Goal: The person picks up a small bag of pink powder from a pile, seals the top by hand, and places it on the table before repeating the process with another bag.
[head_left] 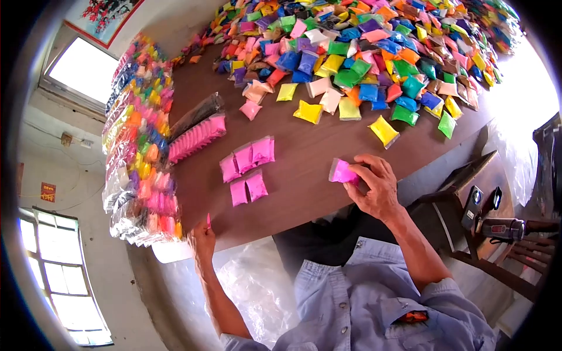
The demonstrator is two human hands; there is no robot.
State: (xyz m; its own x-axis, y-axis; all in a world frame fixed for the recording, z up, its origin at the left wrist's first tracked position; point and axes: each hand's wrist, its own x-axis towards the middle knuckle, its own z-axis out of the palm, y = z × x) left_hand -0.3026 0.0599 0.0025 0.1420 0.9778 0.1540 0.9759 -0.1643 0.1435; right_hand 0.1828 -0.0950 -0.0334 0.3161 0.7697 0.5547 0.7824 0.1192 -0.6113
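From above, a person in a blue-grey shirt is working at a brown desk point(304, 187). At 3 o'clock, the right hand point(377, 186) is pinching a pink packet point(344, 171) between thumb and fingers, close to the desk's near edge. At 8 o'clock, by the desk's near left corner, the left hand point(202, 238) is holding a small pink item point(209, 221) upright, its fingers nearly closed.

At 9 o'clock, near the centre, five pink packets point(253, 153) are lying in two rows, three above two. At 10 o'clock, a slanting row of pink packets point(198, 139) is resting beside a dark clear-wrapped bundle point(196, 114). Beyond it, stacked bags of coloured packets point(143, 152) are lining the left edge.

A large multicoloured pile point(363, 52) is spreading from 12 to 2 o'clock, a yellow packet point(383, 131) lying at its near fringe. Open brown surface is running between the five packets and the right hand, and down towards the near edge. Past that edge, at 3 o'clock, a wooden stool point(497, 169) is standing.
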